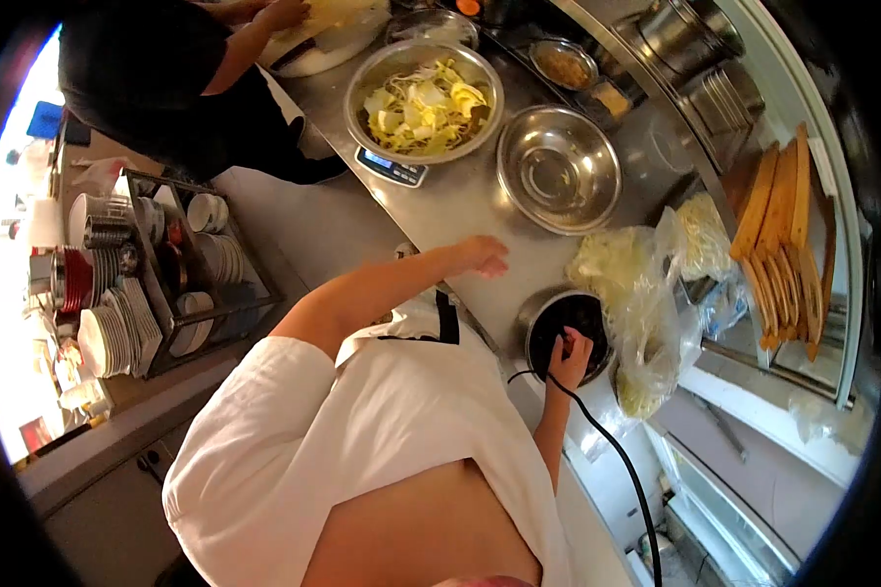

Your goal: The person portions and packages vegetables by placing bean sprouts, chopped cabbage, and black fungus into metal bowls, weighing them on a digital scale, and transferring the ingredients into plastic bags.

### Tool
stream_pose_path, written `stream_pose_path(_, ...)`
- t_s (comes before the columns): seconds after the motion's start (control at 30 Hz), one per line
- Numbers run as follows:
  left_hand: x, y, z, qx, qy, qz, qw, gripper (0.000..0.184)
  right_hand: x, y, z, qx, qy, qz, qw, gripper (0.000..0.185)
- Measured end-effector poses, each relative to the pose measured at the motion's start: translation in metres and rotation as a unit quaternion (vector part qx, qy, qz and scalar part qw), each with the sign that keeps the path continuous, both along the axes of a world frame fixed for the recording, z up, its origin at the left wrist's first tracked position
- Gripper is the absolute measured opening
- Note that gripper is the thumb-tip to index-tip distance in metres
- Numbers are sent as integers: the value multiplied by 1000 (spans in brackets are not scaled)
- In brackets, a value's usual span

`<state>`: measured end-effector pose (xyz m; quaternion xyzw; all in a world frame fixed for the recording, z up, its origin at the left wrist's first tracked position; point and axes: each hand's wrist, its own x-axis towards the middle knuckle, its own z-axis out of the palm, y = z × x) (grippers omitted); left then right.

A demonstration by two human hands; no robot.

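My left hand (485, 256) hovers over the steel counter (480, 296), fingers loosely bent and nothing visible in them. At the mouth of a steel pot (531, 328) with dark contents, my right hand (571, 356) has its fingers drawn together; what they hold is too small to tell. An empty-looking steel bowl (559, 170) lies beyond my hands. Left of it, a large bowl of yellow-green cut vegetables (426, 108) rests on or beside a digital scale (392, 167). Plastic bags of pale shredded food (636, 284) lie right of the pot.
Across the counter at the upper left, a person in dark clothes (157, 88) works at a round board (347, 49). A rack of plates (201, 264) is at the left. Wooden pieces (778, 235) stand on the right shelf. A black cable (622, 455) runs past my right wrist.
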<state>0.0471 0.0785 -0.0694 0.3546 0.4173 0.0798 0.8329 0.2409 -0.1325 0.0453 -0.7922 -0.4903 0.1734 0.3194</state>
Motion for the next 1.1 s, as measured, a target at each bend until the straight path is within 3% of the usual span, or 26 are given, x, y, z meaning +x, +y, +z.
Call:
stream_pose_path(0.1,-52,2,-35,-19,54,-126,990,41,-21,35,16,15,34,30,999,16)
stream_pose_path(0.2,-113,-6,16,44,62,-112,991,37,-45,71,35,22,17,67,997,22)
stream_pose_path(0.33,-183,-5,23,41,59,-100,992,33,-71,117,46,-22,16,123,992,27)
stream_pose_path(0.53,-259,17,42,20,128,-24,991,31,-159,186,48,-25,95,233,968,28)
stream_pose_path(0.67,-317,38,30,-64,121,145,980,30,-229,227,53,-79,171,310,932,25)
stream_pose_path(0.83,-424,49,-83,-87,143,182,969,25,-282,264,52,-86,206,380,897,24)
stream_pose_path(0.97,-483,55,-103,-95,224,174,954,19,-300,282,50,-112,209,388,891,21)
stream_pose_path(1.1,-519,55,-132,-105,276,110,949,26,-310,287,63,-138,237,350,896,20)
